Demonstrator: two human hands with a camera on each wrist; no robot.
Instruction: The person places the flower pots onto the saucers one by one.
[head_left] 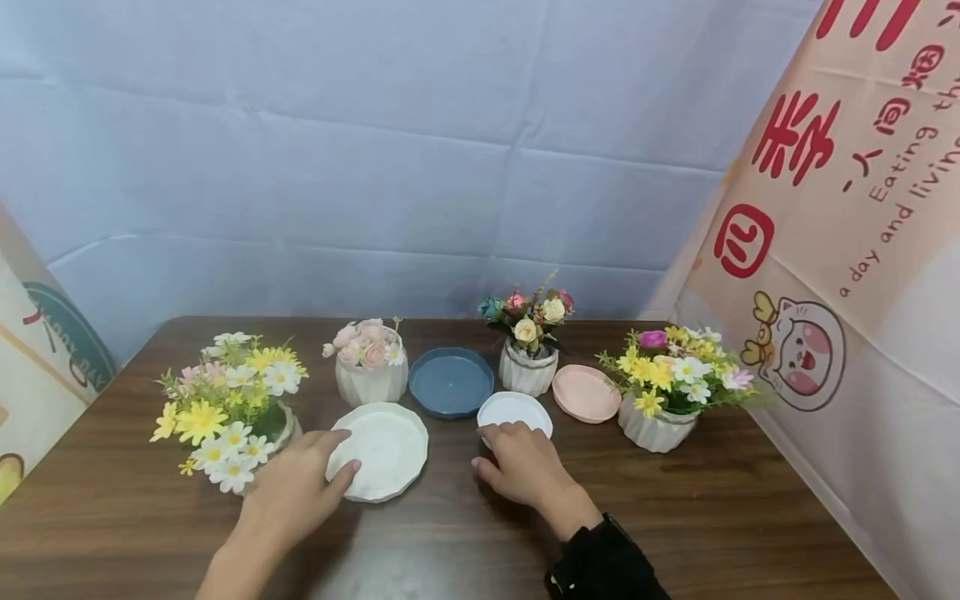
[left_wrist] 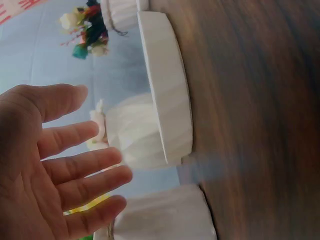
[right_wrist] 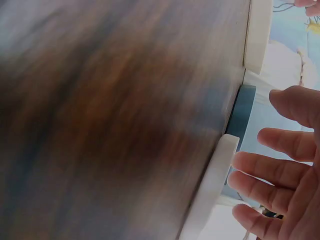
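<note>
Both my hands loose and unclosed over two white dishes

Left hand (head_left: pixel 292 483): fingers spread, relaxed, gripping nothing. In the head view it's at the left edge of the large white faceted dish (head_left: pixel 382 454); the left wrist view shows my fingertips apart from its side wall. Right hand (head_left: pixel 521 467): fingers extended, slightly bent, none curled round anything. It's over the near edge of the small white dish (head_left: pixel 517 408); contact with the rim, can't tell. Black sleeve (head_left: pixel 603 567) on my right wrist.

Both white dishes lie flat on the dark wood-grain table (head_left: pixel 450 550), large one left, small one right. Behind and between them, blue dish (head_left: pixel 452 383). Pink dish (head_left: pixel 587 393) just right of the small white one.

Four white pots of flowers, all upright. Pot of yellow and white daisies (head_left: pixel 240 400) beside my left hand, partly hidden by it. Pot of pale pink roses (head_left: pixel 371 382) behind the large dish. Pot of mixed roses (head_left: pixel 528 369) behind the small one. Pot of yellow, white and purple flowers (head_left: pixel 657 429) at far right.

Creased pale-blue cloth (head_left: pixel 375 167) behind the table; banner with red characters (head_left: pixel 862 167) on the right.
</note>
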